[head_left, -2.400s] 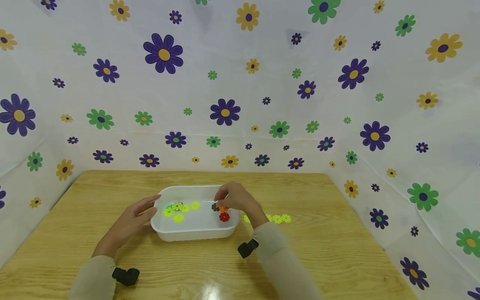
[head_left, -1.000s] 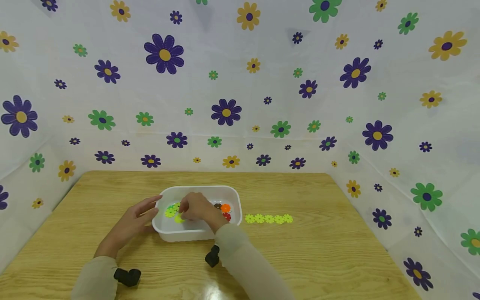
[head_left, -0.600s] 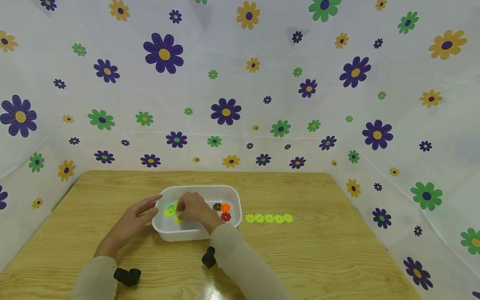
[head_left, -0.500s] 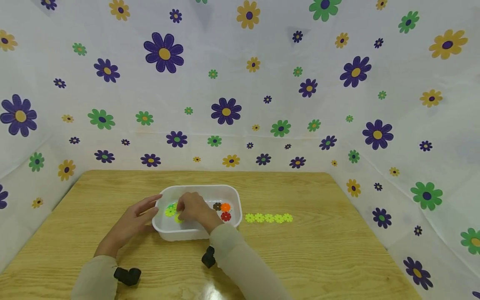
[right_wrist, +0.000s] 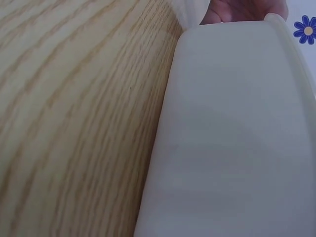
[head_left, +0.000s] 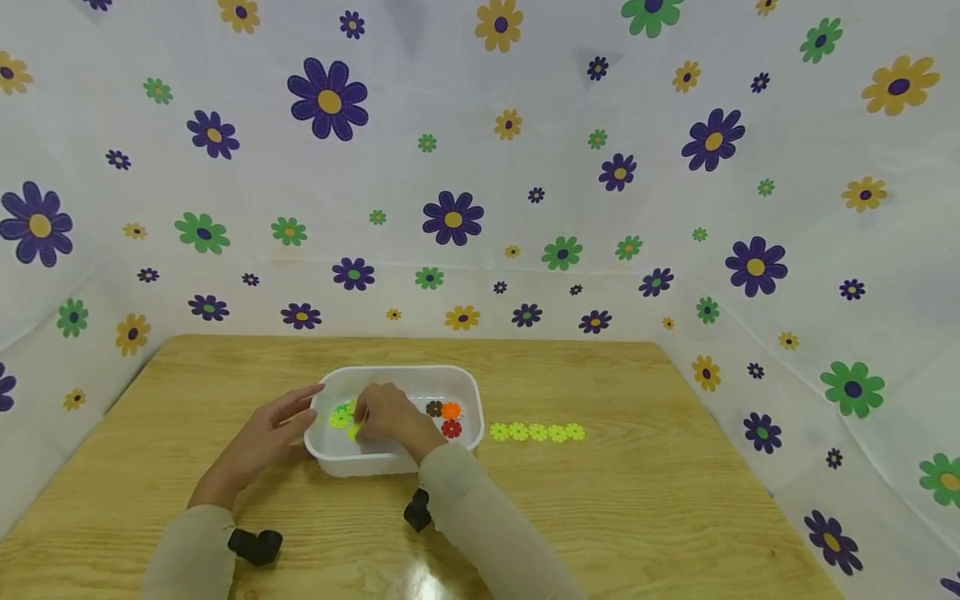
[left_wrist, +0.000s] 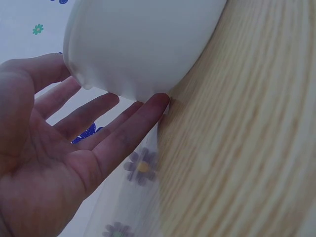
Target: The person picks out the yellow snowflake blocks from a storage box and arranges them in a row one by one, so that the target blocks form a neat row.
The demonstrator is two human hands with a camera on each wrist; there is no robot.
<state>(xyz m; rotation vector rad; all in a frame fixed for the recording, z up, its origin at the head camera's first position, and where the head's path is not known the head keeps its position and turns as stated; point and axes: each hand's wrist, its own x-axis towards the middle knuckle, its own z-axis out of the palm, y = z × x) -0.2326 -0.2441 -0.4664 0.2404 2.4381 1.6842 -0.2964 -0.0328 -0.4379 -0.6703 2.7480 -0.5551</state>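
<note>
A white plastic tray (head_left: 393,468) stands on the table. My left hand (head_left: 258,437) is at its left end; its fingers are extended and touch the outer wall, as the left wrist view shows. My right hand (head_left: 390,417) reaches down into the tray, fingers bent, fingertips at a yellow-green flower-shaped disc (head_left: 352,432). The pinch point is hidden, so I cannot tell whether the disc is held. More yellow-green discs (head_left: 341,417) lie at the tray's left side. A brown disc (head_left: 435,409), an orange disc (head_left: 450,411) and a red disc (head_left: 452,428) lie at its right.
Right of the tray, several yellow-green discs (head_left: 538,432) form a straight row on the wooden table (head_left: 637,500). A flower-printed white sheet (head_left: 450,283) surrounds the table at the back and sides. Black cameras (head_left: 257,547) are worn on both wrists.
My right hand has moved left inside the tray, from the orange and red discs to the yellow-green ones, then stayed almost still. My left hand has kept its place at the tray's end.
</note>
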